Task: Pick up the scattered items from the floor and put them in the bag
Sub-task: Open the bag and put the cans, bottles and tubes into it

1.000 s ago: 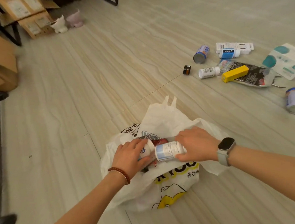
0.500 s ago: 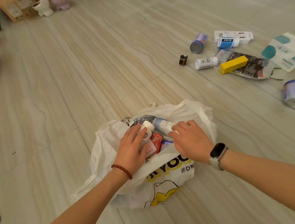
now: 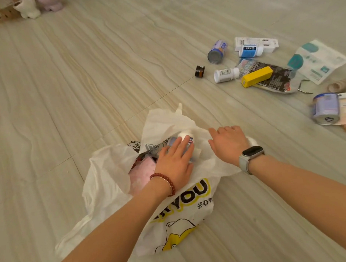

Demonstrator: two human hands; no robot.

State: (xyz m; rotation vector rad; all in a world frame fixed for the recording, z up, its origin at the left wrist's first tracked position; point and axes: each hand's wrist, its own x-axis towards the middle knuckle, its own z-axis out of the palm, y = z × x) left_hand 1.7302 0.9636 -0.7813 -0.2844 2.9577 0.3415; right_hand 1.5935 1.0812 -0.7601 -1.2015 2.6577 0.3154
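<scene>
my left hand [image 3: 174,163] is lying flat inside the mouth of the white bag [image 3: 109,185], fingers straight and close together, pressing on a white-capped bottle [image 3: 185,139] that is sitting right under my fingertips. a pink packet [image 3: 143,170] is showing in the bag just to the left of my palm. my right hand [image 3: 227,143] is resting palm down on the bag's rim, just to the right of my left fingers, with the fingers a little curled; i cannot tell whether they are pinching the plastic or only pressing it. well beyond my right fingertips, things are lying on the floor [image 3: 86,75]: a small dark jar [image 3: 200,71], a white bottle [image 3: 226,75] on its side, a yellow box [image 3: 257,76] lying on a dark pouch [image 3: 275,79], a tin can [image 3: 217,52], a blue-labelled bottle [image 3: 251,50] on a white pack [image 3: 267,42]. further right of my fingers a second can [image 3: 325,111] is lying beside a white and teal packet [image 3: 317,60].
</scene>
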